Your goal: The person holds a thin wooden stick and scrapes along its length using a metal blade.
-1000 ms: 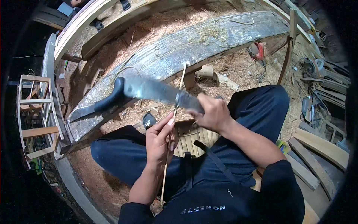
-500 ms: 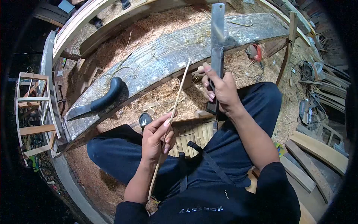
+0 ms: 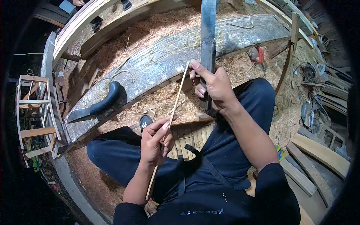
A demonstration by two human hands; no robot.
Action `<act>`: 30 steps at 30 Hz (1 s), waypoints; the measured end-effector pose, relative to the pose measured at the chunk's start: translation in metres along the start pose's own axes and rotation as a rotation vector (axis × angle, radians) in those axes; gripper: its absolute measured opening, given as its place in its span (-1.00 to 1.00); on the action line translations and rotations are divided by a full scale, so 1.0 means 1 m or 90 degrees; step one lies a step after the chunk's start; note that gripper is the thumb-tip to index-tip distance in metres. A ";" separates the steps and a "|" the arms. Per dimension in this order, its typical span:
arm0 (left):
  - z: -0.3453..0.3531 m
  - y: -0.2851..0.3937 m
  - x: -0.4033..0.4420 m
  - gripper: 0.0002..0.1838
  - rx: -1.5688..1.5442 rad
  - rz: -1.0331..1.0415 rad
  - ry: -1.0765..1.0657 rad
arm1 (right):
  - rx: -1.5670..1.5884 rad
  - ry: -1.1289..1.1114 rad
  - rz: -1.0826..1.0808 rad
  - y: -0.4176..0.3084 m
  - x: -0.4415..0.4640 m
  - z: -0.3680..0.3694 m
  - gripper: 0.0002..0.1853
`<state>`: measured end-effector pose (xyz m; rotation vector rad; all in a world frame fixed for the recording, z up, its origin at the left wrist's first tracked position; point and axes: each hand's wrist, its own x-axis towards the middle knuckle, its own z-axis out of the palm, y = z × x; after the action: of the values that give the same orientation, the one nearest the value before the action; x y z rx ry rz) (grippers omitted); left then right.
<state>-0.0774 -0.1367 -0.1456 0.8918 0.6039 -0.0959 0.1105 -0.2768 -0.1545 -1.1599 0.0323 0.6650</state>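
A thin pale wooden stick (image 3: 177, 101) slants upward from near my left forearm to the front edge of the worn plank. My left hand (image 3: 155, 141) pinches it around its middle. In my right hand (image 3: 214, 87) is a broad-bladed knife (image 3: 208, 33), held upright with its blade pointing away from me. The thumb and index finger of that hand are at the stick's upper tip. Whether they grip the tip or only touch it is hard to tell. A second knife with a curved black handle (image 3: 107, 99) lies on the plank (image 3: 157, 63), left of the stick.
Wood shavings (image 3: 150, 28) cover the ground around the plank. A red power tool (image 3: 258, 54) lies beyond my right knee. Cut boards (image 3: 320, 153) are at the right, and a small wooden frame (image 3: 37, 131) stands at the left. Part of another person's hand (image 3: 78, 2) shows at the top left.
The right hand has swung the knife from crossing the stick to upright, then moved left to the stick's tip. My left hand has shifted slightly left with the stick.
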 end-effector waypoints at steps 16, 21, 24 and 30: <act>0.012 0.016 0.007 -0.58 0.137 0.035 -0.035 | -0.003 -0.014 -0.049 -0.008 0.006 0.017 -0.79; 0.025 0.034 0.011 -0.60 0.106 0.024 -0.111 | -0.063 -0.061 -0.098 -0.017 -0.005 0.027 -0.80; 0.027 0.042 0.015 -0.62 0.148 0.074 -0.100 | -0.132 -0.103 -0.128 -0.023 0.002 0.023 -0.64; 0.029 0.074 0.027 -0.68 0.076 0.118 -0.076 | -0.055 -0.252 -0.135 -0.064 0.024 0.034 -0.10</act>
<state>-0.0181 -0.1075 -0.0942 1.0464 0.4054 -0.0187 0.1513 -0.2515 -0.0958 -1.0781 -0.4527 0.7013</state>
